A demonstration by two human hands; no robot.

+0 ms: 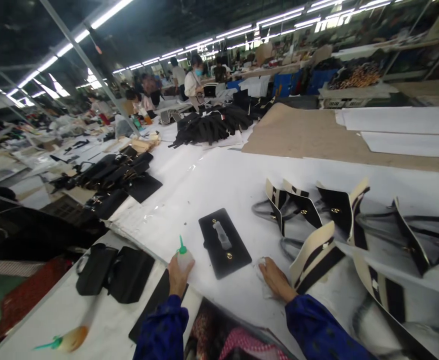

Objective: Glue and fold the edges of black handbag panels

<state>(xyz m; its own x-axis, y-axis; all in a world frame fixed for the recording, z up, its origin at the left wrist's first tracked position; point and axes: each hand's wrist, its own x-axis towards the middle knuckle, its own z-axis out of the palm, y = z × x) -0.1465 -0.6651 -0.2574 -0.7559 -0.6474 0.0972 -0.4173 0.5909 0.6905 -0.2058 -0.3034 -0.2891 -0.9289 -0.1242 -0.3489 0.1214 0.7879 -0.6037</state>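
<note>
My left hand [179, 274] is wrapped around a small squeeze bottle [184, 257] with a green nozzle pointing up. Just to its right, a black bag panel [219, 260] lies flat on the white tabletop, bearing two gold-coloured fittings and a translucent strip [222, 235] between them. On the panel's other side is my right hand [274, 277], its fingers closed on a crumpled whitish piece [261, 270] pressed to the table; the material cannot be made out. Partly under my left forearm lies another black panel [150, 310].
Black-and-cream bag pieces with handles [313, 255] stand at right. A second bottle [73, 339] with a green nozzle lies at lower left, near folded black pieces [129, 272]. Black pieces [110, 175] are stacked at left, black straps [214, 122] heaped behind. A masked co-worker [193, 82] stands further back.
</note>
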